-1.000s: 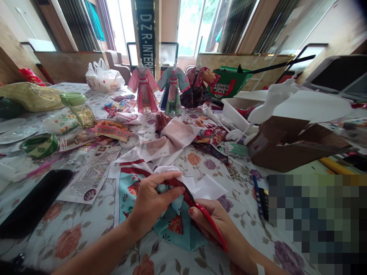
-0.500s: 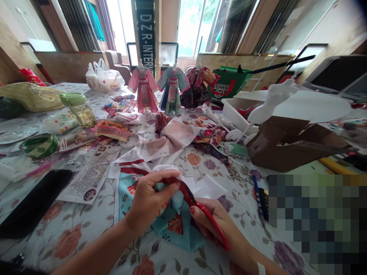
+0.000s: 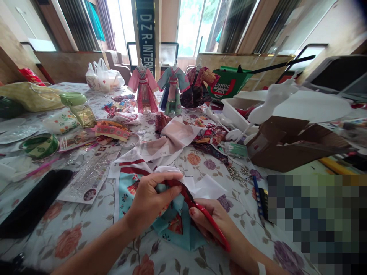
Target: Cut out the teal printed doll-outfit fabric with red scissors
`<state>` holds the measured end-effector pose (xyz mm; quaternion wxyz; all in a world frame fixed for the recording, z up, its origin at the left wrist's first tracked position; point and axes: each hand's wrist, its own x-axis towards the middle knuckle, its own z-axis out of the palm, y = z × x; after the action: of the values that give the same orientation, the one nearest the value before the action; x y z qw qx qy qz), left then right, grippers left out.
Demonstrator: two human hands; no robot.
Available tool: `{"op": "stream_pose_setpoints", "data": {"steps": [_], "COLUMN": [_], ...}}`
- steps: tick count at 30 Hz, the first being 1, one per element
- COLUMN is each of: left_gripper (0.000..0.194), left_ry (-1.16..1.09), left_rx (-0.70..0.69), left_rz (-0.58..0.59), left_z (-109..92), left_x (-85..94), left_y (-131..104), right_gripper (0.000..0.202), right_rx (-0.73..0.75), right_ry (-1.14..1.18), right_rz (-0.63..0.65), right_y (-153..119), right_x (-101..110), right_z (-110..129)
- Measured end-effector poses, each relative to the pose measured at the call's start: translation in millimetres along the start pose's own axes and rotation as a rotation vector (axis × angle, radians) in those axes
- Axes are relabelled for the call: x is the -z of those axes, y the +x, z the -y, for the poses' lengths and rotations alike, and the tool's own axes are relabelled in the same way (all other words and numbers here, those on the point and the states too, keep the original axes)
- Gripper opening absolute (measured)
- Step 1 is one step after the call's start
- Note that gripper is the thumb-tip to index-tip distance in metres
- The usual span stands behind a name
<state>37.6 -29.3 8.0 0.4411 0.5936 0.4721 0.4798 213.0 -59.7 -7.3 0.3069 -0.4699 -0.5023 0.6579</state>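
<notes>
One table [image 3: 71, 229] under a flowered cloth, crowded with scraps. One brown box [image 3: 286, 147] at right. Two dressed dolls [image 3: 142, 89] at back. One teal cloth [image 3: 174, 223] near front edge, pinched by left hand [image 3: 149, 200]. One pair of red scissors [image 3: 205, 215], gripped by right hand [image 3: 220, 225], blades at cloth.

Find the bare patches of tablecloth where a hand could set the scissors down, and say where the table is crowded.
Bare cloth shows between the black case and the left hand, and on the strip between the white fabric and the pens. The table's middle is crowded with fabric scraps before the dolls, ribbon rolls to the left, and the cardboard box to the right.
</notes>
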Motion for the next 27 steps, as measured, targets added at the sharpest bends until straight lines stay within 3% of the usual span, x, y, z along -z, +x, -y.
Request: {"op": "stream_pose_setpoints", "data": {"steps": [14,27], "left_gripper": [0.022,0.023], "left_ry": [0.007,-0.013], "left_rx": [0.007,-0.025], "left_rz": [0.019,-0.044], "left_z": [0.3,-2.2], "left_x": [1.1,-0.3], "left_y": [0.0,-0.2], "right_gripper": [0.052,0.055], "right_rx": [0.009,-0.012], "right_ry": [0.053,0.031], "right_rz": [-0.006,-0.035], "right_y": [-0.2,-0.3], "right_x": [-1.1,-2.0], "right_z": [-2.9,-1.1]}}
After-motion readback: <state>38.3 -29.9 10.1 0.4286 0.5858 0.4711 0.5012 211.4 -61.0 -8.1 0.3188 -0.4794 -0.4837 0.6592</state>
